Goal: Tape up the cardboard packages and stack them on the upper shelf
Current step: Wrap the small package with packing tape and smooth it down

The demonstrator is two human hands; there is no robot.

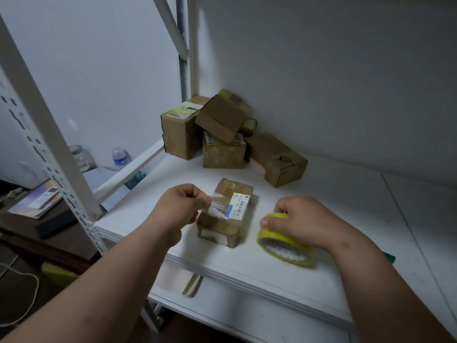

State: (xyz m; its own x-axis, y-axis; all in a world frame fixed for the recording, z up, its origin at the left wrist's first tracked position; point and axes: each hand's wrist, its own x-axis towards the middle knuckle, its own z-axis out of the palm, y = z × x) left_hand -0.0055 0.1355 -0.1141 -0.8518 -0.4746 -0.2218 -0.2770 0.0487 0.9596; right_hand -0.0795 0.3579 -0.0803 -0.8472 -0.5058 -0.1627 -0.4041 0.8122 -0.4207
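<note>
A small cardboard package (226,219) with a white barcode label lies on the white shelf (333,219) in front of me. My left hand (183,206) pinches the end of a clear tape strip (217,206) that stretches across the package top. To the right of the package, a yellow tape roll (284,246) stands on its edge on the shelf, and my right hand (301,221) is closed on it from above. A pile of several cardboard packages (222,134) sits in the shelf's back corner.
White slotted shelf uprights (57,169) rise at the left. Past them stands a dark table with a jar (80,157), a water bottle (120,156) and a booklet (37,199). A lower shelf board (247,318) shows below. A green object (388,256) peeks out by my right forearm.
</note>
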